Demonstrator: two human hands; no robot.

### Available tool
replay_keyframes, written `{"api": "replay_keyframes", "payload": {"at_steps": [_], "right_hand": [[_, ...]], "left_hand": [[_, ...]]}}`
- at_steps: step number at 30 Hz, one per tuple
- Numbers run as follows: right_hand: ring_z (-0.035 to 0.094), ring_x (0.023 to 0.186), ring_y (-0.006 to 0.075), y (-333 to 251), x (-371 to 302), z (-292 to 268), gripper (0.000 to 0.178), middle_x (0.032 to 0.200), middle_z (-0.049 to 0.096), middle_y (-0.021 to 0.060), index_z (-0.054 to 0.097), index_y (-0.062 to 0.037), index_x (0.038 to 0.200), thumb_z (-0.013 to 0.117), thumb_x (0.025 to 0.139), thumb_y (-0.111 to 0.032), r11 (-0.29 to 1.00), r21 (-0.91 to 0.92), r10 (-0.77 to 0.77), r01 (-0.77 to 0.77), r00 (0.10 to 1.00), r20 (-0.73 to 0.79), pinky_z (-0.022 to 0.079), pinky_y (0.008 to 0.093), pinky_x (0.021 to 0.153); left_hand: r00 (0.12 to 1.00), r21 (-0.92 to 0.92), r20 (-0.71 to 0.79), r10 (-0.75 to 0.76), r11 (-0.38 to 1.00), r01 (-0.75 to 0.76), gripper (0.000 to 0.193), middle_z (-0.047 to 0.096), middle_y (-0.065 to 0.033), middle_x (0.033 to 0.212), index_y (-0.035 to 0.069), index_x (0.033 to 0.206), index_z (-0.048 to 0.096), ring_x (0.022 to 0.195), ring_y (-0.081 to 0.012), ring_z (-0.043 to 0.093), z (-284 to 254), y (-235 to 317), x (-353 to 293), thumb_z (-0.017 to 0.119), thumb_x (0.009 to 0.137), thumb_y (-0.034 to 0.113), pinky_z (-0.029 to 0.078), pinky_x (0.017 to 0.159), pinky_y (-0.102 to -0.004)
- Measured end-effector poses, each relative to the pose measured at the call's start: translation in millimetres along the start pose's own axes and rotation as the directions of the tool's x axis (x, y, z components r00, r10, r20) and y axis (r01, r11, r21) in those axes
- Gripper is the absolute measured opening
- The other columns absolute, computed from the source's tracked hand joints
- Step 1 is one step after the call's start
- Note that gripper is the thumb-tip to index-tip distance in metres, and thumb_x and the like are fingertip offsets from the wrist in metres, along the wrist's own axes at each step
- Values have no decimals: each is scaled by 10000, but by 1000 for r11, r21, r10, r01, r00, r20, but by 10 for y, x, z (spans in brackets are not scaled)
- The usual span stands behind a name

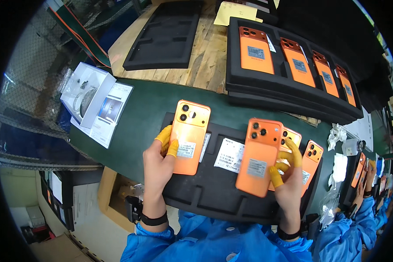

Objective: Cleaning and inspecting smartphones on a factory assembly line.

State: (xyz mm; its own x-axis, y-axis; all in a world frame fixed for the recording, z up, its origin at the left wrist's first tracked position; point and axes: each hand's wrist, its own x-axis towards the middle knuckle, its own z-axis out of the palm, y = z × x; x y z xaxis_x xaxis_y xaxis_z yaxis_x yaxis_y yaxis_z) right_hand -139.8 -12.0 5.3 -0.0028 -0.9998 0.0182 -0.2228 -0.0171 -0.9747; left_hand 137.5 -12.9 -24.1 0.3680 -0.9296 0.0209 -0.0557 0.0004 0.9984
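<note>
My left hand, in yellow finger cots, is closed around an orange smartphone, its camera side up and a printed label on its back. My right hand, also in yellow finger cots, grips a second orange smartphone by its right edge, tilted slightly. Both phones are above a black foam tray in front of me. Beside and partly behind my right hand lie an orange phone and another phone, mostly hidden. A white printed label lies on the tray between my hands.
A stack of black foam trays holding several orange phones stands at the back right. Another black tray lies at the back left. An open white box and a printed sheet sit at left. Co-workers' hands work at far right.
</note>
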Motion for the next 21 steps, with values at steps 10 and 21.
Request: {"api": "replay_keyframes", "payload": {"at_steps": [10,21], "right_hand": [[636,780,339,17,51,468,491,1017,565,263,427,62,1283,603,828,10,858,-510,-32,59,998,62,531,371,627],[612,826,319,30,-39,311,164,945,530,187,577,39,912,561,752,10,669,-646,-343,368,924,171,528,382,686]], "left_hand": [[965,921,112,237,340,-191,230,623,-218,732,-44,987,649,573,-327,615,135,264,25,656,807,100,489,539,-372],[887,873,8,462,429,-232,260,627,-125,696,49,978,684,489,-206,554,216,251,-41,712,719,33,468,497,-316]]}}
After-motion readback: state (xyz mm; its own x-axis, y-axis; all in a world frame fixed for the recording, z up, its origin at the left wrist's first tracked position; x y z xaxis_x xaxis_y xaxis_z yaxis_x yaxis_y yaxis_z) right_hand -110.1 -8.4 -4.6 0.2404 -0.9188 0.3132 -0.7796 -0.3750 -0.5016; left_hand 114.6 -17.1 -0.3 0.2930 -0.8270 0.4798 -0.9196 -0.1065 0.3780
